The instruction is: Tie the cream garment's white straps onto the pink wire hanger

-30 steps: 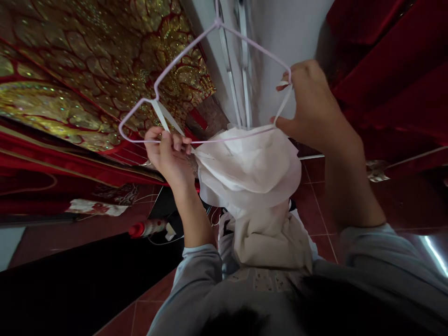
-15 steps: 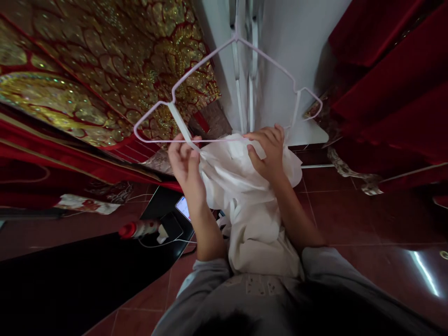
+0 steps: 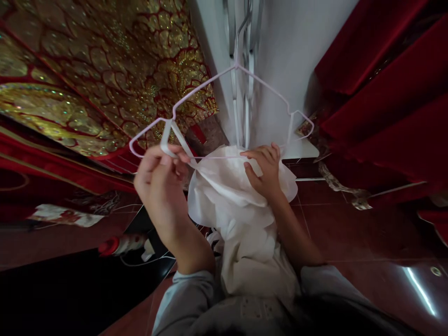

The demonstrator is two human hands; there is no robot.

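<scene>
A pale pink wire hanger (image 3: 206, 86) hangs from a rail in front of me. A white garment (image 3: 238, 196) dangles from it by thin white straps looped over both shoulders of the hanger. My left hand (image 3: 159, 179) is closed in a pinch on the left strap (image 3: 167, 139) just under the hanger's left notch. My right hand (image 3: 264, 170) rests on the bunched top of the garment below the hanger's bottom bar, with its fingers curled into the cloth.
A red and gold embroidered cloth (image 3: 87, 79) hangs at the left. Dark red velvet drapes (image 3: 381, 93) hang at the right. A white wall (image 3: 280, 51) stands behind. Below are red floor tiles (image 3: 350, 224), a black surface (image 3: 63, 289) and a red-tipped power strip (image 3: 121, 243).
My right hand left the hanger's right shoulder and came down onto the garment's top. My left hand rose along the left strap toward the hanger.
</scene>
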